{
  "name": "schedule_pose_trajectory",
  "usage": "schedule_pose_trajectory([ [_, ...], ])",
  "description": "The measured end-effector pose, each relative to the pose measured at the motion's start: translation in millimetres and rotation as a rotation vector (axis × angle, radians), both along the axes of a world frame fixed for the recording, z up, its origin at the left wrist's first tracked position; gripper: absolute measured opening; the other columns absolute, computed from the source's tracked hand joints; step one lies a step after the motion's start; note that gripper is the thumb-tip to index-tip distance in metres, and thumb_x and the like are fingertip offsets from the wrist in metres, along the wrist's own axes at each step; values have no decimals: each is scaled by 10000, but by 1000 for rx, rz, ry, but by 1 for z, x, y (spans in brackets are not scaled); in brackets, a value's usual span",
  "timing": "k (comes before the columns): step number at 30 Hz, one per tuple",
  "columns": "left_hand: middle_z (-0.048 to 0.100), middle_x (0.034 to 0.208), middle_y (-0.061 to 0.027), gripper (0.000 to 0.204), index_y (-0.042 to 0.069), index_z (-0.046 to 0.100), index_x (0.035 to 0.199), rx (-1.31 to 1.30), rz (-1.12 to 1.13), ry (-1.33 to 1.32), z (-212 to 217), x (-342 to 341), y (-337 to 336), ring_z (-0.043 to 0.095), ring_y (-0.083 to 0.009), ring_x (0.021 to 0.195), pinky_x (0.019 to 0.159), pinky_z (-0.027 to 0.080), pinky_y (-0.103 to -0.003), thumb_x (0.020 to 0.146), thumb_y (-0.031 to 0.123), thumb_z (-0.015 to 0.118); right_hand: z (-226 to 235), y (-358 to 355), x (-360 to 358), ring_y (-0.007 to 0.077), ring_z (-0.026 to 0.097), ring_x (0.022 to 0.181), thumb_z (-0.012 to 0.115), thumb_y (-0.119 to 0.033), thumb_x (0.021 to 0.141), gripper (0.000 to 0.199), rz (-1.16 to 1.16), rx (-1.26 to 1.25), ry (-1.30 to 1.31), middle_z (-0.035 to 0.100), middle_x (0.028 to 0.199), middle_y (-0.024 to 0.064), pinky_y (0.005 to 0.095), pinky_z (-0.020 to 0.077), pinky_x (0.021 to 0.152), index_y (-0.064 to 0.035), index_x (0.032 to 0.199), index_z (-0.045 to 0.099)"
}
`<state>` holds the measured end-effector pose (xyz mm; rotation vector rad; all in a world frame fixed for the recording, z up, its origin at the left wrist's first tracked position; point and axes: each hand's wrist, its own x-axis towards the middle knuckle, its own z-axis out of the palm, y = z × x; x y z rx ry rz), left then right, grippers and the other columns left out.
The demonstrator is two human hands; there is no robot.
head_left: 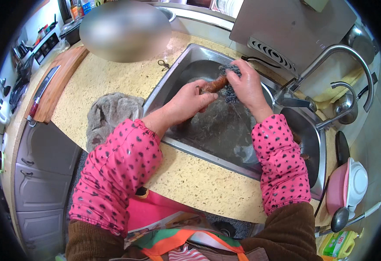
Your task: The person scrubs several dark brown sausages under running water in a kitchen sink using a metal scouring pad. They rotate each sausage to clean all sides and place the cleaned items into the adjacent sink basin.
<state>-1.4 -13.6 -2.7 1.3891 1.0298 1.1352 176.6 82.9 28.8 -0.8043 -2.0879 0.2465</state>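
Above the water in the large sink basin [149, 93], my left hand [189, 96] grips one end of a long reddish-brown piece of food [215, 85], perhaps a root vegetable; its exact kind is unclear. My right hand [246, 82] is closed around a dark grey mesh scourer [231, 93], pressed against the other end of that piece. Parts of the scourer stick out above and below my fingers. Cloudy grey water [216, 126] fills the basin under both hands. Pink patterned sleeve covers [116, 161] are on my forearms.
A grey cloth [110, 115] lies left of the sink. Further left, a knife [42, 93] rests on a wooden board [66, 71]. A tall curved faucet [329, 50] rises at the right. Brown pieces [304, 156] lie in the smaller basin [314, 172], partly behind my right arm.
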Motion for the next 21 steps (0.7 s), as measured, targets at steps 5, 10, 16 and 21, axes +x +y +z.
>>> schedule_pose_trajectory([
  [5, 529, 912, 10, 349, 44, 525, 1200, 6, -108, -107, 13, -3, -2, 513, -68, 792, 677, 449, -226, 934, 240, 638, -14, 33, 25, 235, 667, 839, 580, -226, 916, 285, -101, -735, 428, 666, 911, 110, 350, 517, 704, -16, 1109, 590],
  [10, 512, 984, -18, 421, 41, 446, 1319, 146, 33, -139, 17, 0, -9, 534, -103, 860, 737, 522, -273, 970, 233, 583, 2, 18, 24, 191, 673, 836, 542, -143, 943, 157, 423, -1104, 770, 661, 938, 87, 334, 563, 687, -41, 1060, 566],
  [16, 538, 793, -41, 318, 45, 480, 1195, 13, 120, -248, 18, -5, -4, 533, -109, 629, 528, 484, -247, 1030, 315, 448, 22, -5, 4, 130, 633, 840, 652, -143, 908, 174, 473, -907, 757, 646, 950, 68, 277, 530, 701, -46, 1035, 582],
  [21, 519, 658, -37, 401, 69, 527, 1028, -150, 150, -434, 19, 2, -1, 473, -123, 456, 421, 418, -247, 1037, 431, 356, 12, -12, -14, 142, 572, 858, 668, -183, 909, 259, 196, -316, 402, 622, 922, 64, 318, 488, 783, -7, 1068, 561],
])
